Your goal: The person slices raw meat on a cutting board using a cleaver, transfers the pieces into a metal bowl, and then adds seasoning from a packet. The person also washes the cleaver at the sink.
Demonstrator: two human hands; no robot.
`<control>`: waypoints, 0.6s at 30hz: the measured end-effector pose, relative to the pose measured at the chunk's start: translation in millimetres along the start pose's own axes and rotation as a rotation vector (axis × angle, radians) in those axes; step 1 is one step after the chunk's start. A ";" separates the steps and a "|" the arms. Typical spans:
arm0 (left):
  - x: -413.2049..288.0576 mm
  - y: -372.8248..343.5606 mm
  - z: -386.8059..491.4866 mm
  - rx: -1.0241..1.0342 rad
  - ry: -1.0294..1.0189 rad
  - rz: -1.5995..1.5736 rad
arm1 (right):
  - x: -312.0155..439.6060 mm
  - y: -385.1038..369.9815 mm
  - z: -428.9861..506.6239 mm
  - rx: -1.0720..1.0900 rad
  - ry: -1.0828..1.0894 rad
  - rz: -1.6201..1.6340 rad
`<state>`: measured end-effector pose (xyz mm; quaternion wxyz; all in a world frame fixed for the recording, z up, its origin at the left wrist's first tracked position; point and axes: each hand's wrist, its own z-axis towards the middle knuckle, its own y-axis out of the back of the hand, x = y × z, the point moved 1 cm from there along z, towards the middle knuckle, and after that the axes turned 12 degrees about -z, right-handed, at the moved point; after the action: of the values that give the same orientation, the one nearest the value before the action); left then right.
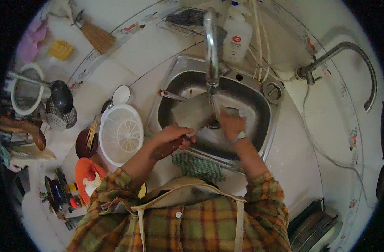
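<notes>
My left hand point(179, 137) is closed around the dark handle of a broad, flat grey utensil point(192, 111), which looks like a cleaver but is blurred. Its wide part extends over the stainless steel sink point(264, 132), beside the running water from the chrome faucet point(211, 47). On the other side of the stream, my right hand point(233, 124) is over the basin with its fingers blurred by motion. A small greyish thing shows by those fingers; whether they hold it is unclear. Another utensil with a red-marked end point(171, 95) rests across the sink's left rim.
A white plastic colander point(105, 138), a white cup point(121, 95) and a brown container with sticks point(86, 146) stand left. A green checked cloth point(196, 165) lies at the sink's front edge. Behind stands a white bottle point(237, 37); a second faucet point(352, 45) is at right.
</notes>
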<state>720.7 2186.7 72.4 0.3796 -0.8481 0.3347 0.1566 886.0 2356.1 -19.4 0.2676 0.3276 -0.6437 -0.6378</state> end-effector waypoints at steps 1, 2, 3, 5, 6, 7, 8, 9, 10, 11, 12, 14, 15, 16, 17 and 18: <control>-3.8 6.2 -8.3 -0.041 -0.013 0.136 | -15.5 -8.8 -2.6 0.042 0.018 0.040; -11.2 13.2 -13.2 -0.077 -0.030 0.279 | -32.3 -15.9 4.4 0.144 0.006 0.098; -19.1 20.1 -15.5 -0.136 -0.069 0.404 | -48.8 -18.9 11.7 0.091 0.012 0.235; -16.5 28.8 -20.3 -0.279 -0.225 0.604 | -73.5 -18.1 18.4 0.005 0.044 0.580; -17.0 33.1 -21.1 -0.325 -0.288 0.678 | -80.7 -13.9 28.9 0.106 0.051 0.593; -18.0 36.9 -21.6 -0.372 -0.358 0.756 | -87.5 -6.0 45.4 0.199 0.055 0.601; -16.1 40.1 -22.7 -0.366 -0.342 0.687 | -91.5 2.3 61.1 0.280 0.049 0.641; -13.1 43.0 -25.7 -0.358 -0.323 0.615 | -92.6 10.4 73.1 0.268 0.017 0.421; -9.8 44.6 -28.9 -0.358 -0.287 0.537 | -92.0 17.1 83.0 0.243 -0.024 0.242; -6.8 45.1 -33.1 -0.350 -0.303 0.523 | -91.3 23.3 91.1 0.215 -0.064 0.066; -3.8 45.3 -38.3 -0.349 -0.304 0.503 | -91.9 30.8 97.6 0.096 -0.003 0.005; 0.8 44.2 -45.6 -0.335 -0.310 0.478 | -91.9 39.1 107.5 -0.099 0.069 -0.116; 3.4 42.4 -47.2 -0.323 -0.315 0.473 | -91.6 39.9 112.2 -0.188 0.108 -0.010; 4.9 41.4 -48.3 -0.312 -0.321 0.467 | -89.6 38.2 117.4 -0.230 0.097 0.092; 7.0 39.8 -48.4 -0.293 -0.337 0.483 | -87.4 35.0 122.8 -0.339 0.141 0.204; 8.1 38.6 -47.9 -0.280 -0.354 0.500 | -85.1 28.7 131.2 -0.244 0.097 0.256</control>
<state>700.7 2128.3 79.1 0.2617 -0.7433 0.4364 0.4342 838.3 2504.9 9.7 0.4152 0.2386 -0.5844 -0.6551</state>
